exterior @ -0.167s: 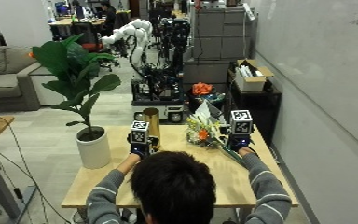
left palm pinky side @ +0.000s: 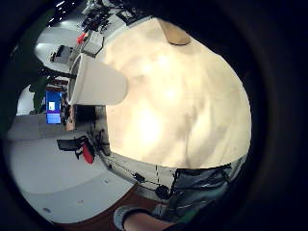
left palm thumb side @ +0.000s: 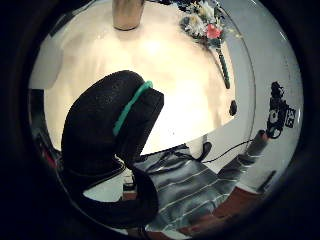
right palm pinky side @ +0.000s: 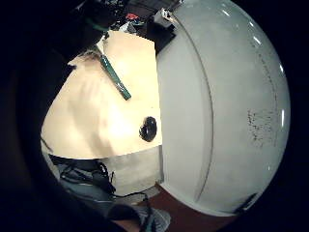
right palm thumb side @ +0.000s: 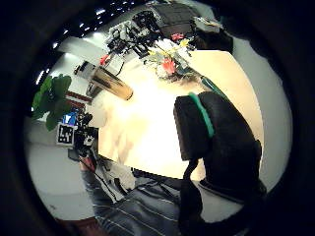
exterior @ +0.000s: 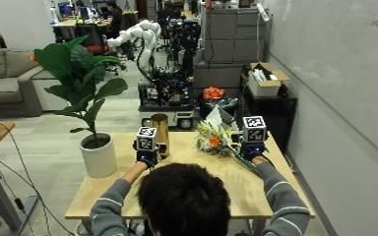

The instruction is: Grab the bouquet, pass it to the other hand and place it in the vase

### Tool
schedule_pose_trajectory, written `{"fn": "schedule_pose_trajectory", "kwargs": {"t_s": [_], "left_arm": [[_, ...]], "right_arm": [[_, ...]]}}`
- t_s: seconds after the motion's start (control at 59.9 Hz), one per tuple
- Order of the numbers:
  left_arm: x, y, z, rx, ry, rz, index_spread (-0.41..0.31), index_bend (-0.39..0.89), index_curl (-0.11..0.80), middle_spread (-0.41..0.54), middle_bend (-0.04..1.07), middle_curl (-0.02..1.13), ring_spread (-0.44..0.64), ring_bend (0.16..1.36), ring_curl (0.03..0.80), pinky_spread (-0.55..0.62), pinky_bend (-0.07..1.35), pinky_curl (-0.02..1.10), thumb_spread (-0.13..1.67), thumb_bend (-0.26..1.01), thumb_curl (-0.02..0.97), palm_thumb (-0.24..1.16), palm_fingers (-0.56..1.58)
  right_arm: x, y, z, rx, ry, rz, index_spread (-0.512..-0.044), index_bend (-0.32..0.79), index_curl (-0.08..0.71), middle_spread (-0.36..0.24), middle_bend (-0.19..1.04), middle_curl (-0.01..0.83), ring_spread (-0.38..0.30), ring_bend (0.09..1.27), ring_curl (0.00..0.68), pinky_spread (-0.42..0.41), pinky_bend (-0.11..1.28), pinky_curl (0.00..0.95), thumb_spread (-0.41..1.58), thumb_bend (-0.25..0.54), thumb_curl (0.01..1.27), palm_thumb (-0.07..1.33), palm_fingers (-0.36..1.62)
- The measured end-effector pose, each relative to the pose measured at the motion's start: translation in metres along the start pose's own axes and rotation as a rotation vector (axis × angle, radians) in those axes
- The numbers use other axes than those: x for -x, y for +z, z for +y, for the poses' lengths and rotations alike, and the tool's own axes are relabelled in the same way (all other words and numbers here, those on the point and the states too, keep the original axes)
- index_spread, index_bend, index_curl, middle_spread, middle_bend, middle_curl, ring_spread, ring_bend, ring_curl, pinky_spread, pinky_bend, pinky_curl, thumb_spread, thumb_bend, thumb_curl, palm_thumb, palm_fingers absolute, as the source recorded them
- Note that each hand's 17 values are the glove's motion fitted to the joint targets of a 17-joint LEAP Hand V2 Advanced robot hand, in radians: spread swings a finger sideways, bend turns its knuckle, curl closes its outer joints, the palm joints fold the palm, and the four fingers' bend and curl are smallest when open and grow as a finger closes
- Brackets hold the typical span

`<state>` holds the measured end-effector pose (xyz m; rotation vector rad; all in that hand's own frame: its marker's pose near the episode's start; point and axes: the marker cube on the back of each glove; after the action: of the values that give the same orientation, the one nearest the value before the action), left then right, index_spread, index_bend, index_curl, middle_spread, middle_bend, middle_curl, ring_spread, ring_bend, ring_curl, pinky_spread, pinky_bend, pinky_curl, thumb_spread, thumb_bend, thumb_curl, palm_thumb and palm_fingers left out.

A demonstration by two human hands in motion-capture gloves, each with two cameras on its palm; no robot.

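A bouquet (exterior: 214,139) of orange, white and yellow flowers, its long green-wrapped stem (right palm pinky side: 114,77) pointing toward the table's (exterior: 195,196) near right side, lay flat on the wooden top, to the right of an upright brass-coloured vase (exterior: 160,129). The right hand (exterior: 252,150) hovered just beside the stem and the left hand (exterior: 147,156) by the vase; whether either hand's fingers were spread or curled could not be told. A potted plant (exterior: 94,142) stood at the table's left edge.
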<state>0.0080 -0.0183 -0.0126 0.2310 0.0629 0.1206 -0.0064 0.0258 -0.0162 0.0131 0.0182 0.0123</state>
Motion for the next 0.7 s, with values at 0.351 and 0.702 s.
{"fn": "schedule_pose_trajectory", "kwargs": {"t_s": [0.351,0.702], "left_arm": [[-0.008,-0.017,0.015,0.076,-0.031,-0.013,-0.034,0.17,0.268,0.17,0.17,0.22,0.28,0.52,0.227,0.31,0.42,0.28,1.13,-0.01,0.171,0.15,0.31],[-0.024,0.01,0.015,0.207,0.087,0.032,-0.035,0.17,0.318,0.171,0.17,0.26,0.29,0.52,0.25,0.32,0.4,0.31,1.17,-0.02,0.218,0.16,0.3]], "right_arm": [[0.005,-0.023,0.014,-0.022,-0.039,-0.029,-0.318,0.14,0.215,0.0,0.23,0.288,0.051,0.42,0.266,0.209,0.42,0.284,1.31,0.222,0.2,0.44,0.49],[-0.003,-0.026,-0.027,0.017,0.03,-0.04,-0.313,0.1,0.215,0.004,0.23,0.347,0.053,0.43,0.309,0.21,0.42,0.325,1.35,0.139,0.24,0.46,0.47]]}}
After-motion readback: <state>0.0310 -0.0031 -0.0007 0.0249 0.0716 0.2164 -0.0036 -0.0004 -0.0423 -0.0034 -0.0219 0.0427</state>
